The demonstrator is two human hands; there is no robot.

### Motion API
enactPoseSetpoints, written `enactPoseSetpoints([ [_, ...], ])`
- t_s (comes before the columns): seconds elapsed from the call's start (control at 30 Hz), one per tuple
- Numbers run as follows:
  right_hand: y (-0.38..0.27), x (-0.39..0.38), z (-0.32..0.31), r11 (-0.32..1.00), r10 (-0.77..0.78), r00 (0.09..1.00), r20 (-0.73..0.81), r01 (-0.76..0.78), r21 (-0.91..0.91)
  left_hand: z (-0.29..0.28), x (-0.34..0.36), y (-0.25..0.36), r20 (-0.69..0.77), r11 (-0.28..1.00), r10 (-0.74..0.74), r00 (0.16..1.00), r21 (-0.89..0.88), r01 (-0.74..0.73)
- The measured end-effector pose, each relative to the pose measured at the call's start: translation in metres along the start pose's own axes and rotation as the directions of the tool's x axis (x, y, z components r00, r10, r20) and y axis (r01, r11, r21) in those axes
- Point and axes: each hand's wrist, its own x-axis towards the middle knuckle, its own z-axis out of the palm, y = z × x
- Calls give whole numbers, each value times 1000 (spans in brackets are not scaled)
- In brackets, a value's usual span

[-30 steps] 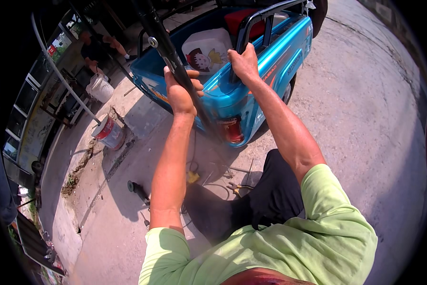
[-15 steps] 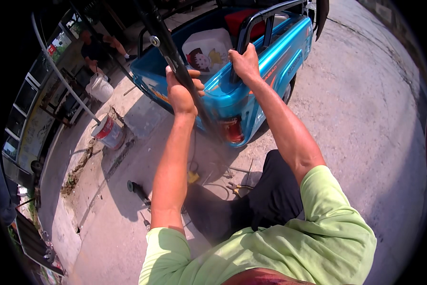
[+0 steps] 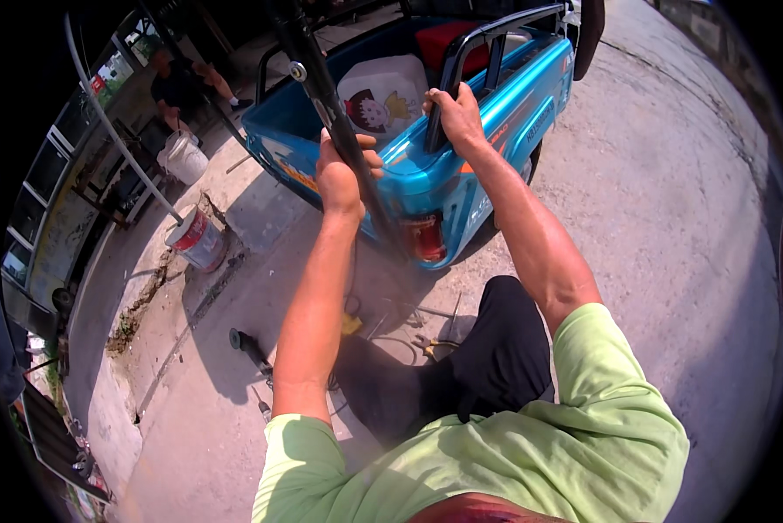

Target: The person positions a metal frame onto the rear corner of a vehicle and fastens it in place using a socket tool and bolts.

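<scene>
My left hand (image 3: pixel 342 181) is closed around a thick black pole (image 3: pixel 332 109), its fingers showing past the pole's right side. The pole slants down from the upper edge, has a bright round bolt near its top, and blurs out at its lower end. To the right, my right hand (image 3: pixel 457 120) grips the upright of a black metal rail (image 3: pixel 454 71) at the corner of a blue cargo bed (image 3: pixel 407 176). Below that corner sits a red tail light (image 3: pixel 423 237). Inside the bed stands a whitish container (image 3: pixel 387 83) with cartoon figures on it, and something red (image 3: pixel 444 39) lies behind.
Pliers (image 3: pixel 430 347), cables and a dark power tool (image 3: pixel 250 350) lie on the concrete by my legs. Left stand a red-and-white bucket (image 3: pixel 198 242) holding a pole and a white bucket (image 3: pixel 184 159). Another person (image 3: pixel 178 87) sits in the shade behind.
The black pole and my left hand have shifted slightly right and down in the picture. My right hand keeps its grip on the rail.
</scene>
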Motion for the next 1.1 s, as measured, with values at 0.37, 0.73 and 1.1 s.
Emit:
enactPoseSetpoints([
  [0.37, -10, -6, -2, 983, 27, 999, -23, -31, -183, -73, -61, 66, 308, 817, 108, 945, 515, -261],
  [0.73, -3, -2, 4, 962, 37, 999, -20, -41, -269, -92, -58, 157, 496, 311, -335, 801, 861, -403],
  [1.1, 6, 4, 1, 947, -26, 1000, -14, 20, -320, -76, -44, 153, 531, -29, -284, 798, 827, -561],
])
